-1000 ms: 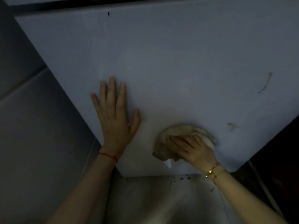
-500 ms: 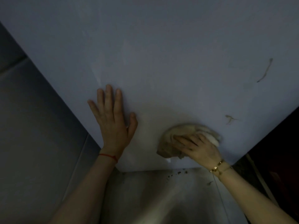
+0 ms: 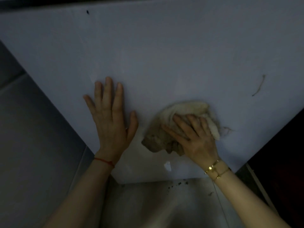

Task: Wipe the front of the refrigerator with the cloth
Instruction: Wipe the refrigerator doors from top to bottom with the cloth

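The pale refrigerator front [image 3: 164, 55] fills most of the head view in dim light. My left hand [image 3: 111, 122] lies flat on it with fingers spread, holding nothing. A crumpled beige cloth [image 3: 181, 112] is pressed against the lower part of the door under my right hand [image 3: 195, 139], whose fingers grip it. A thin dirty streak [image 3: 259, 86] and a smaller smudge [image 3: 227, 130] mark the door to the right of the cloth. A small white chip [image 3: 167, 166] shows near the door's bottom edge.
A grey tiled wall [image 3: 32, 145] runs along the left of the refrigerator. The floor [image 3: 156, 203] below the door carries dark crumbs [image 3: 179, 184]. A dark gap [image 3: 283, 153] lies at the right side.
My right hand has slid the cloth slightly up and to the right, reaching the smaller smudge. The view tilted up, showing the door's top edge again. My left hand stays flat.
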A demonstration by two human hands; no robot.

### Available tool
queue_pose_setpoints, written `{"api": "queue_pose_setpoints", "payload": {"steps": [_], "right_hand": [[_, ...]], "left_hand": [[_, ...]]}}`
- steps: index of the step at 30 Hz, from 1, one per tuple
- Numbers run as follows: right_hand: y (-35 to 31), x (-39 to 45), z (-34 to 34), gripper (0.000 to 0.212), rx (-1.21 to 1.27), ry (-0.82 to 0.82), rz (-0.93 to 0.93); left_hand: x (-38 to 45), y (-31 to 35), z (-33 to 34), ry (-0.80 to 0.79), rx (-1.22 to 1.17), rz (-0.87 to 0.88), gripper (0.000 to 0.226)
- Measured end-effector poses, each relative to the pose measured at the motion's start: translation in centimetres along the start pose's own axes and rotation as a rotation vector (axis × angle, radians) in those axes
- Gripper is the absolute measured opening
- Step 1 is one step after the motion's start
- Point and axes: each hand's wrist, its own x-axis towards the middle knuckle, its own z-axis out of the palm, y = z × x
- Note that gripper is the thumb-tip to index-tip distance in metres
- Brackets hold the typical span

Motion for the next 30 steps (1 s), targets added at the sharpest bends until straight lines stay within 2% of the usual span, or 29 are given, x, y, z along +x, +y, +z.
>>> {"api": "queue_pose_setpoints", "payload": {"steps": [2, 4, 7, 9, 12, 16, 19, 22, 24, 27, 30], "right_hand": [[0.7, -1.2, -0.5, 0.056, -0.026, -0.058, -0.018], [1.6, -0.8, -1.3, 0.059, -0.033, -0.042, 0.098], [3.0, 3.4, -3.0, 0.040, 0.046, 0.108, 0.326], [3.6, 6.9, -3.8, 0.039, 0.106, 0.206, 0.384], [2.6, 9.5, -3.6, 0.047, 0.087, 0.243, 0.309], [1.3, 5.8, -2.0, 0.046, -0.031, 0.079, 0.073], [2.5, 4.7, -2.8, 0.042, 0.002, 0.085, 0.166], [4.1, 8.4, -4.3, 0.043, 0.076, 0.237, 0.369], [4.5, 11.4, -4.9, 0.042, 0.100, 0.310, 0.429], [2.9, 12.5, -4.7, 0.042, 0.106, 0.296, 0.385], [1.2, 8.6, -3.3, 0.041, 0.059, 0.167, 0.275]], "left_hand": [[1.0, 0.3, 0.1, 0.029, 0.001, 0.027, 0.058], [1.3, 0.5, 0.3, 0.051, 0.022, 0.031, 0.057], [1.2, 0.5, 0.7, 0.063, 0.067, 0.029, 0.056], [1.2, 0.4, 0.8, 0.078, 0.097, 0.034, 0.056], [1.3, 0.3, 1.0, 0.092, 0.108, 0.050, 0.056], [1.0, 0.1, 1.2, 0.095, 0.124, 0.073, 0.060], [0.9, 0.0, 1.2, 0.102, 0.127, 0.062, 0.060], [0.8, 0.0, 1.2, 0.110, 0.127, 0.076, 0.064], [0.9, 0.0, 1.3, 0.121, 0.127, 0.100, 0.068], [1.0, 0.0, 1.4, 0.124, 0.122, 0.102, 0.067], [0.8, -0.1, 1.3, 0.112, 0.102, 0.100, 0.065]]}}
